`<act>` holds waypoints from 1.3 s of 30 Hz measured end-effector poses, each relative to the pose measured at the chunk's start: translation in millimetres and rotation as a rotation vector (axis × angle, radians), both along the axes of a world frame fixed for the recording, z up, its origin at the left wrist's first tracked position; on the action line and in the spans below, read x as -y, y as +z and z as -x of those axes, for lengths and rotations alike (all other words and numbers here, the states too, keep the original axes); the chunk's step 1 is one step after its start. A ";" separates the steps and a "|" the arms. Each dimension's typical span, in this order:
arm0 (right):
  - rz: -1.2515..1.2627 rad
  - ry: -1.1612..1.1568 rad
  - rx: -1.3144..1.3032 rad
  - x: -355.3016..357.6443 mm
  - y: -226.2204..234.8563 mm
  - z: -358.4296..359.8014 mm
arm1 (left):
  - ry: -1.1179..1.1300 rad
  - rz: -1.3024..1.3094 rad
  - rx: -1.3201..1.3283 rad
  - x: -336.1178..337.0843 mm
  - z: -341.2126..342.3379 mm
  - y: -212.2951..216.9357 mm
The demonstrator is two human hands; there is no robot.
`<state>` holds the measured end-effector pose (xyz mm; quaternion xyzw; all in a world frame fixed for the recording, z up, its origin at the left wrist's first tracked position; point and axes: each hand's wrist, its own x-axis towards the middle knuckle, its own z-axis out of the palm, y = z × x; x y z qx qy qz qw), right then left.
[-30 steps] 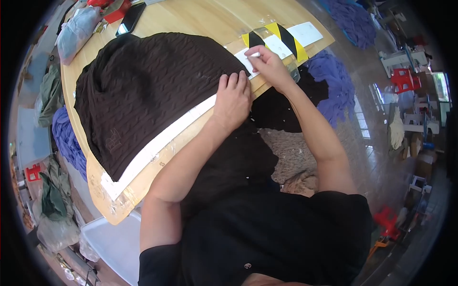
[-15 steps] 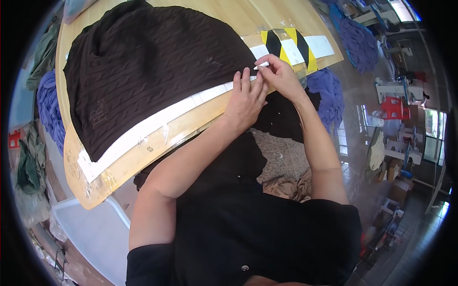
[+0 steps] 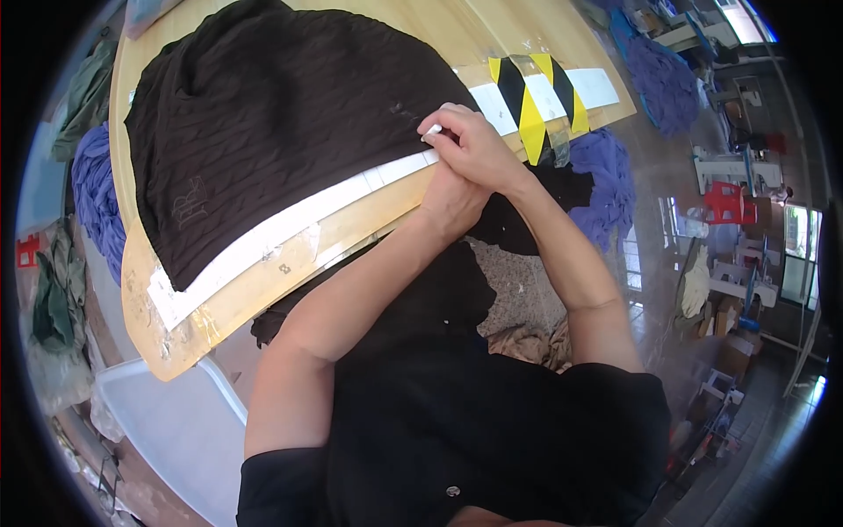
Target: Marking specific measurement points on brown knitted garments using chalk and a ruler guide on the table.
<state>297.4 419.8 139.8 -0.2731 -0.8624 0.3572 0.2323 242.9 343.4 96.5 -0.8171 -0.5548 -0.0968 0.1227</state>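
A dark brown cable-knit panel (image 3: 290, 132) lies spread on the wooden board, with faint pale marks near its left corner and its right end. Along its near edge runs a white paper strip (image 3: 342, 193) with short lines drawn across it. My right hand (image 3: 474, 145) is closed on a short piece of white chalk (image 3: 433, 132), held at the panel's near edge toward the right. Below it, my left hand (image 3: 452, 202) rests by the strip; the right hand covers its fingers, so whether they are spread or closed is hidden.
Yellow-and-black tape (image 3: 522, 110) crosses the strip on the right part of the wooden board (image 3: 176, 338). Purple cloth (image 3: 606, 180) hangs beyond the board's right side. Black fabric (image 3: 421, 290) covers my lap. A pale plastic bin (image 3: 176, 422) stands at lower left.
My right hand has moved left along the panel's edge with the chalk and now overlaps my left hand, whose fingers lay stretched out before. The view has shifted slightly.
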 end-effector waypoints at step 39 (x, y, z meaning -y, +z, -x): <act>0.285 0.353 -0.047 111.5 4.7 177.5 | 0.060 -0.236 0.109 6.4 8.0 -16.9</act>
